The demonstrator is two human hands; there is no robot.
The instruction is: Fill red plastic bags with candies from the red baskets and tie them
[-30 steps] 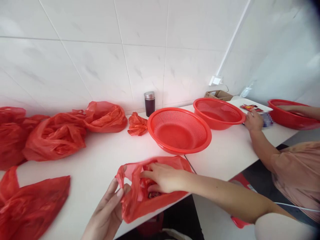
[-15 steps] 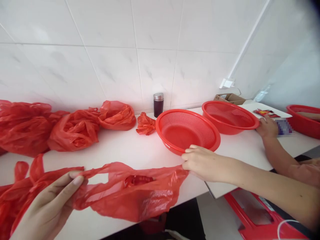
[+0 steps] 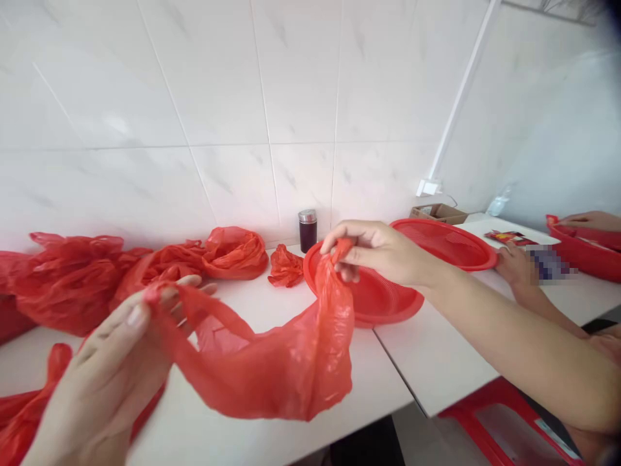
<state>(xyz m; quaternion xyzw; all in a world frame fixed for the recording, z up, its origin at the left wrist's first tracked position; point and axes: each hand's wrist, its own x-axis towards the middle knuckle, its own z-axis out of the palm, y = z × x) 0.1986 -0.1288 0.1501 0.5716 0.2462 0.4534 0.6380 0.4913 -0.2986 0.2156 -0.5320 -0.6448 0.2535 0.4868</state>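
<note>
A red plastic bag (image 3: 276, 362) hangs lifted above the white counter (image 3: 427, 362), stretched between both my hands. My left hand (image 3: 111, 369) pinches one handle at the lower left. My right hand (image 3: 378, 252) pinches the other handle higher up, just over the near red colander (image 3: 383, 304). The bag sags in the middle; what lies inside it is hidden.
Several crumpled red bags (image 3: 145, 272) lie along the tiled wall at the left, with a small one (image 3: 286, 266) beside a dark jar (image 3: 307, 230). A second red colander (image 3: 446, 243) stands further right. Another person's hand (image 3: 517, 265) rests by it; a third red basket (image 3: 587, 246) is at the far right.
Both hands have raised the bag off the counter by its handles. My right hand moved up over the near colander. The camera tilted up a little.
</note>
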